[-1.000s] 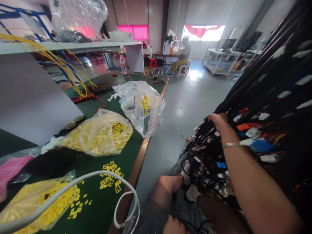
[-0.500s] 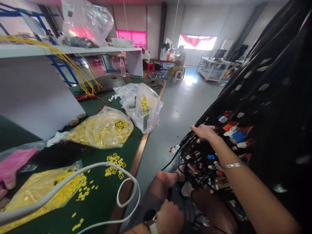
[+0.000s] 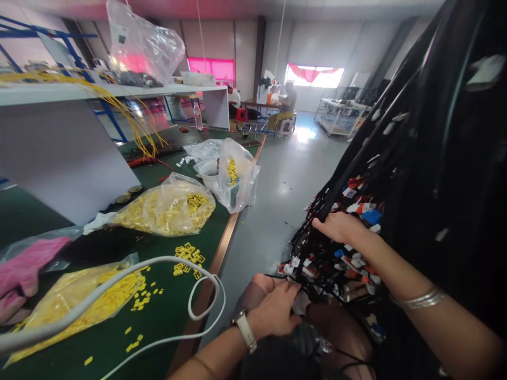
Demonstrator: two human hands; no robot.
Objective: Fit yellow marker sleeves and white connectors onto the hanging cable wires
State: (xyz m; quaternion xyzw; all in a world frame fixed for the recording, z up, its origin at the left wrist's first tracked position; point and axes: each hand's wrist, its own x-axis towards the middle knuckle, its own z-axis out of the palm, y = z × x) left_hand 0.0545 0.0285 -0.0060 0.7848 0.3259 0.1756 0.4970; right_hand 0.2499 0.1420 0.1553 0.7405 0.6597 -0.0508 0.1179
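Observation:
A large hanging bundle of black wire harnesses fills the right side, with white, red, orange and blue connectors among the cables. At the bundle's near edge my right hand is closed around some black cables. My left hand, a watch on its wrist, reaches over my knee with its fingers stretched forward. Its fingertips are close to the lower cable ends and a white connector; whether they touch is unclear. I see nothing held in it.
On the green table to the left lie bags of yellow parts, loose yellow pieces, a pink glove and a looping white cord. Grey floor runs alongside. Two people sit at a table farther back.
My left hand has moved forward and up from my lap, and its fingers have straightened from a curled position. My right hand, still gripping cables, sits slightly lower in view.

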